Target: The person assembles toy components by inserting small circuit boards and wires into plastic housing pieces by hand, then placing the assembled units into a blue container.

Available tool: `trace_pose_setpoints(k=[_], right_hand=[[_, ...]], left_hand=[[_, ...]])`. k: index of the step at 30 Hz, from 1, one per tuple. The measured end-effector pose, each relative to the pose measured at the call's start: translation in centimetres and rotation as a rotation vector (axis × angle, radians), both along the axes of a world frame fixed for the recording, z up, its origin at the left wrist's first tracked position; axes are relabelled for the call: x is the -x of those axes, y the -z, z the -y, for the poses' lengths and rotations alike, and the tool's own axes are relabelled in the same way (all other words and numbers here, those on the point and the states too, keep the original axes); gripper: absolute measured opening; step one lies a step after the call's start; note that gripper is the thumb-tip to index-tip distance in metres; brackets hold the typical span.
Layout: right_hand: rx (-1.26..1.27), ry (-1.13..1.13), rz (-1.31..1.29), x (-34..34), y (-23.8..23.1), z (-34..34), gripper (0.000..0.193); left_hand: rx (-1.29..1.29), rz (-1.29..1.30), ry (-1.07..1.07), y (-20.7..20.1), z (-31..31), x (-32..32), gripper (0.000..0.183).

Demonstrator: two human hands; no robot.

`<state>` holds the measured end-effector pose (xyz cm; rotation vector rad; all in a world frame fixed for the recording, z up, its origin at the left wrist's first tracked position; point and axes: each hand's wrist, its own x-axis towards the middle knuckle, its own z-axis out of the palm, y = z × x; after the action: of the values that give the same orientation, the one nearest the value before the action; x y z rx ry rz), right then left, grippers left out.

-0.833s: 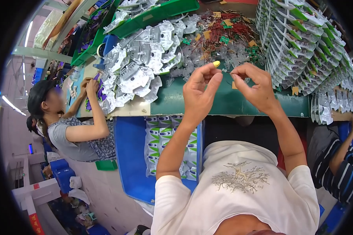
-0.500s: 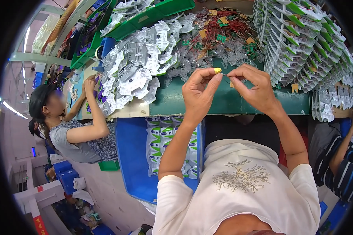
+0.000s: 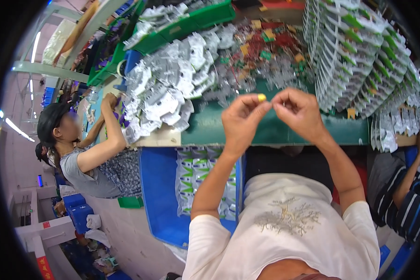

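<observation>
Over the green bench top, my left hand and my right hand meet, fingertips almost touching. Each one pinches thumb against index finger. Whatever lies between the fingertips is too small and blurred to name. A yellow cover sits on a fingertip of the left hand. Just beyond the hands lies a heap of clear plastic parts, mixed with thin red wires and small green and orange-yellow pieces. White and clear shaped plastic housings are piled to the left.
Tall stacks of clear, green-edged plastic parts rise at the right. A green tray of housings stands at the back left. Below the bench edge, a blue bin holds bagged items. One co-worker sits left; another's striped clothing shows right.
Both hands have come down slightly toward me in the picture, and their fingertips have closed together. A thin, wire-like strand seen between them before is hidden now.
</observation>
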<state>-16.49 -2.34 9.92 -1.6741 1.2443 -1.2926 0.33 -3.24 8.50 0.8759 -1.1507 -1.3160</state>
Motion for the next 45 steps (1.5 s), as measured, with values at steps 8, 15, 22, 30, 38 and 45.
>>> trace_pose_setpoints(k=[8, 15, 22, 30, 38, 45], right_hand=[[0.030, -0.143, -0.052, 0.2, -0.3, -0.7, 0.007], [-0.137, -0.390, 0.022, 1.2, 1.4, -0.1, 0.012], [-0.340, -0.252, 0.204, 0.3, 1.6, 0.2, 0.004], [-0.528, -0.132, 0.279, 3.0, 3.9, -0.2, 0.008], [-0.549, -0.154, 0.222, -0.2, 3.2, -0.1, 0.009], [-0.556, -0.115, 0.112, 1.6, 2.7, -2.1, 0.011]], left_hand=[[0.131, 0.159, -0.015, 1.6, -1.4, -1.0, 0.020], [-0.569, -0.406, 0.565, 2.5, -0.9, -2.9, 0.040], [-0.028, 0.080, -0.088, 0.3, 2.4, -10.9, 0.035], [0.484, 1.130, -0.919, 1.7, 9.3, -29.9, 0.033], [0.116, 1.600, -0.588, -0.3, 17.6, -27.3, 0.038], [0.596, 1.630, -0.877, -1.6, 16.7, -27.1, 0.021]])
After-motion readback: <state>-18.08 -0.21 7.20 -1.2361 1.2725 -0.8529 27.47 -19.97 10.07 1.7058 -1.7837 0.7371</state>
